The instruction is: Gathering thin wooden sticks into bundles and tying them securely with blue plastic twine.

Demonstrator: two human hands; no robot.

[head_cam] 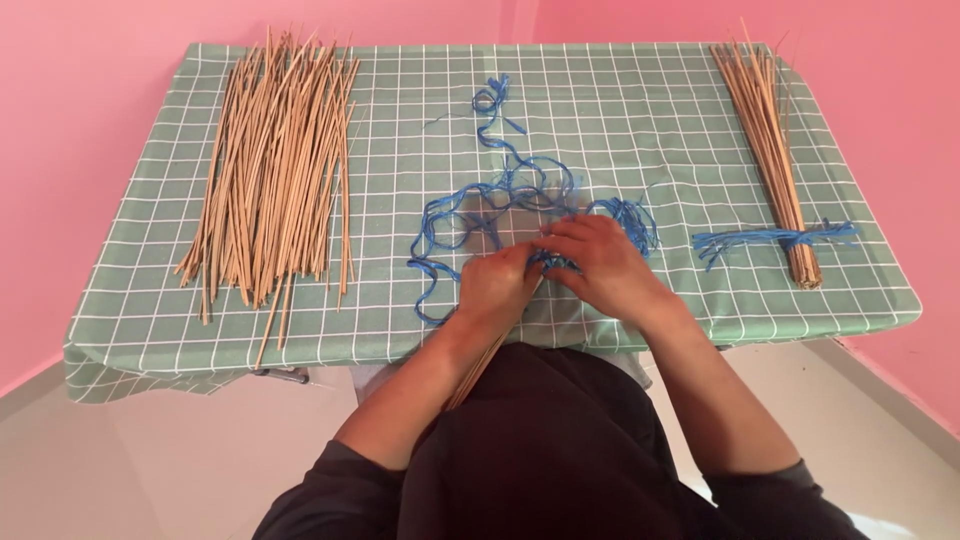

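Sticks (pixel 478 368) slanting lapward, left hand (pixel 497 285)

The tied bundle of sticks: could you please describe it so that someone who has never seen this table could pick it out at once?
Start at the green checked tablecloth and go to its far right side. There the tied bundle of sticks lies lengthwise, packed tight. Unlike the loose pile of sticks spread on the left side, it is bound near its closer end by a blue string tie with frayed ends.

Two bare forearms, dark charcoal sleeves pushed up to the elbows, black garment over the lap
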